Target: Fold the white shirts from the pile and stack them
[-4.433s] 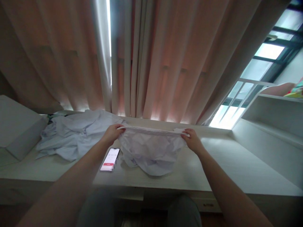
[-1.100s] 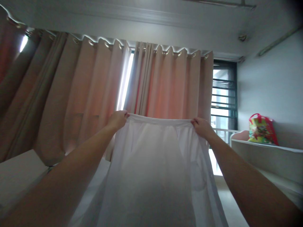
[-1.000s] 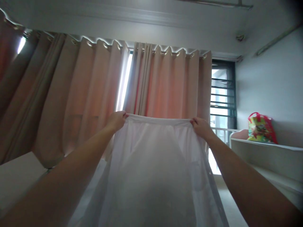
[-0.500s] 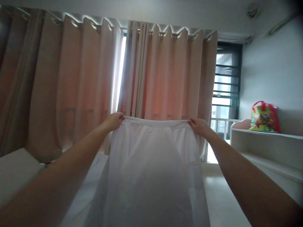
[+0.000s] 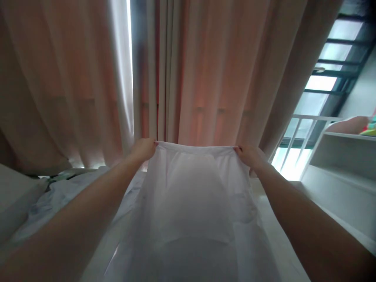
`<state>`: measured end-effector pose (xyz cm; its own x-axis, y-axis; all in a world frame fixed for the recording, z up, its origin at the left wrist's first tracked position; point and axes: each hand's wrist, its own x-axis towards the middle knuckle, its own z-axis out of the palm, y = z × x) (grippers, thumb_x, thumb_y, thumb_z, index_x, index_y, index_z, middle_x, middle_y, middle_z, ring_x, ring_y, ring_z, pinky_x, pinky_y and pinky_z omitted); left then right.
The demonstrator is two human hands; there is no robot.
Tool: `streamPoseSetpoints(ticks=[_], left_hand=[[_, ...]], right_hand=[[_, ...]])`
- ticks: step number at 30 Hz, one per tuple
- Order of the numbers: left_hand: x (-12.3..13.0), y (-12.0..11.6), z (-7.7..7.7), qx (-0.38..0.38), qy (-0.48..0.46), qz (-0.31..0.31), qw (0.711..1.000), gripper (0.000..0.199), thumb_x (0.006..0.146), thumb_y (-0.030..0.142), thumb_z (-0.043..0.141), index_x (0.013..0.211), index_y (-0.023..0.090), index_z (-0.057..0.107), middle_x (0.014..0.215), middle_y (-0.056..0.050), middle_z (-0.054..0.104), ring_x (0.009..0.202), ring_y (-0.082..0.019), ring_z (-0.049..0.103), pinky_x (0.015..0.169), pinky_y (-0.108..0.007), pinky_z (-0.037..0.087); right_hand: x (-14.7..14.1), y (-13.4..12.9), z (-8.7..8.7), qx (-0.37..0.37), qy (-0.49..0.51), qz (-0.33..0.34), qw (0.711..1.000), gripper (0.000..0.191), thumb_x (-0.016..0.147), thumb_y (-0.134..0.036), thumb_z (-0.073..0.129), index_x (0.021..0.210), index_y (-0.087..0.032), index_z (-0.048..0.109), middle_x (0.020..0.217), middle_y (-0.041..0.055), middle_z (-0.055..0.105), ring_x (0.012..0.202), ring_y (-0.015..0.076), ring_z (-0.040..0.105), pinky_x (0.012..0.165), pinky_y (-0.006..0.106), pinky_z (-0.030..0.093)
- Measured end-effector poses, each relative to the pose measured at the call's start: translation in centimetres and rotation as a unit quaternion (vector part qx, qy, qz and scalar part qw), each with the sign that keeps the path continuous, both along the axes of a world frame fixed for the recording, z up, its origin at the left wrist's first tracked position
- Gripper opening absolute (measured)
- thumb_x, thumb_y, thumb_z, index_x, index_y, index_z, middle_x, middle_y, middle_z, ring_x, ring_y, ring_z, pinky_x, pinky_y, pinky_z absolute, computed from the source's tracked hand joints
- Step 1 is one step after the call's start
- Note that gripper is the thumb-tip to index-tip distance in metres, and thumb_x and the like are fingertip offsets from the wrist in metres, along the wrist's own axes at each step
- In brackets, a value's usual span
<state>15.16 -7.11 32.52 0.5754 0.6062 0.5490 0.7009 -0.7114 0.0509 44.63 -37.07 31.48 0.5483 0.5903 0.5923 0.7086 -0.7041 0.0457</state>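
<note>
White cloth (image 5: 195, 192): hanging between the two hands, its body running from the top edge toward 6 o'clock and out of view.
Top edge (image 5: 196, 149): fairly straight, slightly sagging, from 9 to 3 o'clock; neither hand looks clearly nearer its middle.
Left hand (image 5: 143, 150): fingers pinched closed on the 9 o'clock corner.
Right hand (image 5: 249, 157): fingers pinched closed on the 3 o'clock corner.
Pale crumpled fabric (image 5: 63, 192): at 8 o'clock, beyond the left forearm.
Curtains (image 5: 205, 78): at 12 o'clock.
</note>
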Motion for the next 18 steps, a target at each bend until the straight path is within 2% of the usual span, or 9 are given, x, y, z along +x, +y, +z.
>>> streamPoseSetpoints(ticks=[3,7,9,12,15,18], left_hand=[[3.7,2.8,-4.9,-0.041,0.016,0.006,0.999,0.037,0.082,0.041,0.033,0.092,0.019,0.062,0.090,-0.015,0.065,0.083,-0.026,0.060,0.067,-0.033,0.043],[7.9,6.1,-12.3,-0.116,0.026,0.003,0.993,0.031,0.078,0.037,0.040,0.081,0.018,0.065,0.088,-0.013,0.066,0.086,-0.025,0.060,0.071,-0.033,0.044],[9.5,7.4,-16.2,-0.196,0.006,0.001,0.981,0.027,0.075,0.034,0.044,0.074,0.018,0.065,0.085,-0.012,0.066,0.086,-0.024,0.060,0.073,-0.033,0.044],[11.4,9.0,-21.7,-0.344,-0.027,0.010,0.939,0.022,0.072,0.029,0.046,0.065,0.017,0.064,0.069,-0.010,0.065,0.072,-0.022,0.062,0.066,-0.033,0.046],[12.9,10.1,-26.1,-0.421,-0.039,0.018,0.906,0.020,0.073,0.026,0.047,0.067,0.016,0.063,0.058,-0.008,0.062,0.057,-0.020,0.061,0.053,-0.030,0.046],[14.2,11.0,-28.9,-0.480,-0.067,0.031,0.874,0.018,0.076,0.024,0.047,0.080,0.015,0.062,0.061,-0.006,0.061,0.053,-0.017,0.060,0.045,-0.026,0.043]], right_hand=[[3.4,3.8,-4.8,-0.027,0.067,-0.004,0.997,0.042,0.085,-0.044,0.035,0.086,-0.016,0.067,0.086,0.0141,0.065,0.080,0.0237,0.059,0.066,0.032,0.041],[7.7,8.5,-12.8,-0.069,0.139,0.005,0.988,0.037,0.082,-0.042,0.043,0.077,-0.016,0.068,0.081,0.0129,0.065,0.080,0.0221,0.060,0.068,0.031,0.042],[9.3,10.3,-17.0,-0.081,0.177,0.016,0.981,0.035,0.081,-0.040,0.045,0.071,-0.015,0.068,0.076,0.0113,0.065,0.077,0.0213,0.060,0.068,0.030,0.043],[11.0,12.3,-22.6,-0.078,0.258,0.031,0.963,0.031,0.080,-0.034,0.048,0.062,-0.015,0.065,0.063,0.0069,0.063,0.068,0.0184,0.061,0.065,0.029,0.044],[12.0,13.6,-26.7,-0.045,0.333,0.018,0.942,0.027,0.077,-0.030,0.053,0.056,-0.015,0.061,0.053,0.0047,0.059,0.059,0.0169,0.060,0.059,0.028,0.046],[12.6,14.7,-29.6,0.005,0.414,-0.011,0.910,0.025,0.078,-0.030,0.051,0.060,-0.015,0.060,0.050,0.0056,0.059,0.047,0.0158,0.057,0.047,0.027,0.046]])
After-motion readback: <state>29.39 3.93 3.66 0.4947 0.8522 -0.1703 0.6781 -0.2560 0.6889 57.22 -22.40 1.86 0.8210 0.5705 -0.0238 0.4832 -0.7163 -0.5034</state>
